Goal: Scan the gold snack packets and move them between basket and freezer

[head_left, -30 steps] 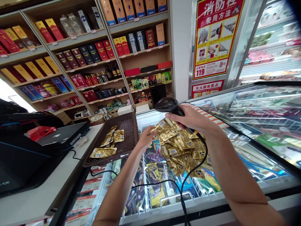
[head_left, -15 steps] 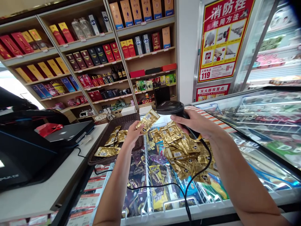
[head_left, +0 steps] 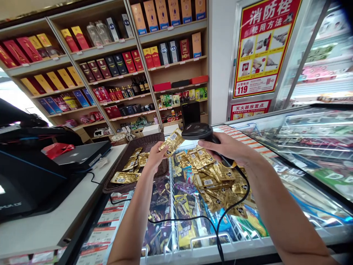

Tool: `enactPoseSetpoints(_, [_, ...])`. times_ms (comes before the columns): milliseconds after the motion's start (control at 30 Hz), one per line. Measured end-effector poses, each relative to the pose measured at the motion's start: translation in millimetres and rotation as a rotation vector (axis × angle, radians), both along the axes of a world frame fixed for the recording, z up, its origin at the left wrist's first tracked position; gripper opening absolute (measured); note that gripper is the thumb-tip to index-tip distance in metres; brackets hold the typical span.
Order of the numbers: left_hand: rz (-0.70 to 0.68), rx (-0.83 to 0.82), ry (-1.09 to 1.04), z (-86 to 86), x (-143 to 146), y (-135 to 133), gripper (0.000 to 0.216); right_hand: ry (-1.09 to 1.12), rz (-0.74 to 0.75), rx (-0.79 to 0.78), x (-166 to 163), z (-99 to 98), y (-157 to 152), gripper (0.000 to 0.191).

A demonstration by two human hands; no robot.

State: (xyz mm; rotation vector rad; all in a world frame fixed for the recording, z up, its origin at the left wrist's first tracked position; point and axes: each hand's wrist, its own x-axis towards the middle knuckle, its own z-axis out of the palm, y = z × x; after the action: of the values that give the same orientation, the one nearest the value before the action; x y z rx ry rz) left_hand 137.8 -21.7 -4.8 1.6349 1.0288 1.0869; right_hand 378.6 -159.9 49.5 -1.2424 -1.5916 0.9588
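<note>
Between the fingers of my left hand [head_left: 157, 156] is a gold foil packet [head_left: 173, 141], its white barcode label facing up. My right hand [head_left: 226, 147] is wrapped round the handle of a black barcode scanner [head_left: 199, 131], whose head points left, close to the packet's right end. A black cord [head_left: 245, 187] runs from the scanner down over the freezer. Below the scanner lies a heap of gold foil packets [head_left: 217, 180] on the freezer's glass top. Left of my left hand, a brown woven basket [head_left: 121, 187] holds several more gold packets [head_left: 125, 177].
Under the glass, the chest freezer [head_left: 182, 255] shows wire dividers and colourful wrapped goods. A white counter [head_left: 52, 232] with a black till machine [head_left: 27, 176] stands at left. Shelves of boxed bottles [head_left: 110, 66] line the back wall. A red poster [head_left: 264, 51] hangs at right.
The scanner and my right hand have shifted slightly left, closer to the packet. My left hand still grips the packet, now a little further left.
</note>
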Motion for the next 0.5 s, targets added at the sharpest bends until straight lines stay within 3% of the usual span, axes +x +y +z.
enactPoseSetpoints(500, [0.017, 0.002, 0.0, 0.6, -5.7, 3.1, 0.04, -0.031, 0.026, -0.042, -9.6, -7.1, 8.7, 0.045])
